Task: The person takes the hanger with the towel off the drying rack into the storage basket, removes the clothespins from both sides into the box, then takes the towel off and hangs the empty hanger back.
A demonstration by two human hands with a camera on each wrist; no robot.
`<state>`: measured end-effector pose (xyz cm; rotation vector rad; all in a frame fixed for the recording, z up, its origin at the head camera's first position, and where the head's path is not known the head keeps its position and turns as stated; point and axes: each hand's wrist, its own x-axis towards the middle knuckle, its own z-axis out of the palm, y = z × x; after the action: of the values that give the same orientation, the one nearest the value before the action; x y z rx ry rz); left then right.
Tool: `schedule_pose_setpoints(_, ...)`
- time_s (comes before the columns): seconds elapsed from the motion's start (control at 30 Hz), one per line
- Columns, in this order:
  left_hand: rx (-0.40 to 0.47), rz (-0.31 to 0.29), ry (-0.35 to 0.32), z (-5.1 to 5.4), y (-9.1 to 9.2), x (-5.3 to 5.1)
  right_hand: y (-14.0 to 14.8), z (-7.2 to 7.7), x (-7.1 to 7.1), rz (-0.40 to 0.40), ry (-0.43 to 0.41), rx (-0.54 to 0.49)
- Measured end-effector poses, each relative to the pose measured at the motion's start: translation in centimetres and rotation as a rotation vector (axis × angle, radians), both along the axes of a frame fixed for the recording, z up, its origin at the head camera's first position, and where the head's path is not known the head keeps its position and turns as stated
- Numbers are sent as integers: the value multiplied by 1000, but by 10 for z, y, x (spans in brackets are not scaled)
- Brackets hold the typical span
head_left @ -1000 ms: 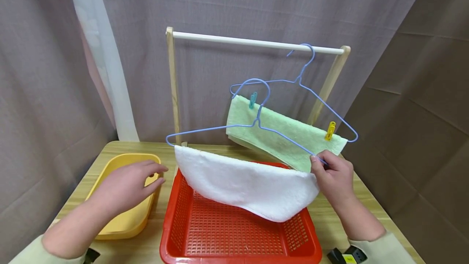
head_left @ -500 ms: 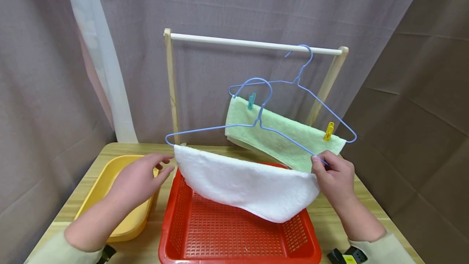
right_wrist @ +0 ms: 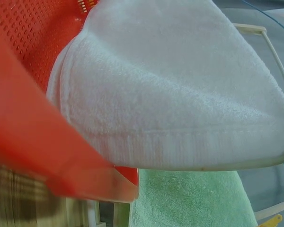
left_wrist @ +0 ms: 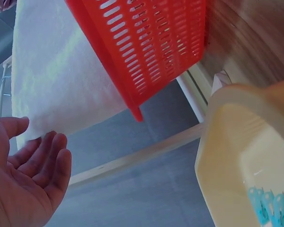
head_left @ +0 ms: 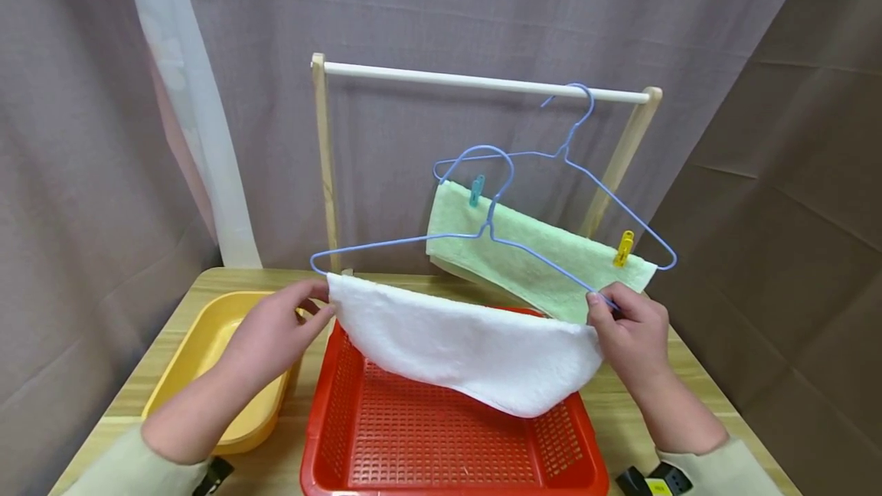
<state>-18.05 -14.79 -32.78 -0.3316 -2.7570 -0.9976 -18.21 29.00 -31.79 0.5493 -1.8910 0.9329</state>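
A white towel [head_left: 462, 343] hangs folded over the lower bar of a blue hanger [head_left: 396, 242], above the red basket. My right hand [head_left: 630, 331] pinches the hanger's right end, next to the towel's corner. At the towel's left corner is my left hand [head_left: 279, 331], thumb and fingers apart around the edge; the left wrist view shows that hand [left_wrist: 31, 175] with relaxed fingers close by the towel [left_wrist: 61, 71]. Whether it touches the cloth, I cannot tell. The right wrist view is mostly filled by the towel [right_wrist: 180, 80].
Behind, a rack with a white rod [head_left: 448, 80] holds another hanger with a green towel [head_left: 537, 251], a teal clip [head_left: 477, 190] and a yellow clip [head_left: 623, 249]. A red basket [head_left: 313, 435] stands below; a yellow bin [head_left: 155, 393] at left contains several blue clips [left_wrist: 270, 207].
My left hand has moved right, from over the yellow bin to the white towel's left corner. The right hand keeps its pinch on the hanger, nearly still.
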Motion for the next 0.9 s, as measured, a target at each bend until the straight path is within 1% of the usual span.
schedule_pose_setpoints(0.1, 46, -20, -18, -3, 1, -2, 0, -2, 1, -10, -13, 7)
schedule_pose_setpoints(0.27, 80, -35, -23, -6, 1, -3, -2, -3, 1, -16, -38, 16)
schedule_pose_setpoints(0.4, 90, -38, -37, -9, 3, -3, -2, -4, 3, -36, -34, 20)
schedule_pose_setpoints(0.63, 117, -51, -45, -9, 7, -4, 2, -3, 3, -96, -13, 34)
schedule_pose_setpoints(0.9, 126, -34, -53, -12, 7, 0, 2, -2, 5, -106, -31, 34)
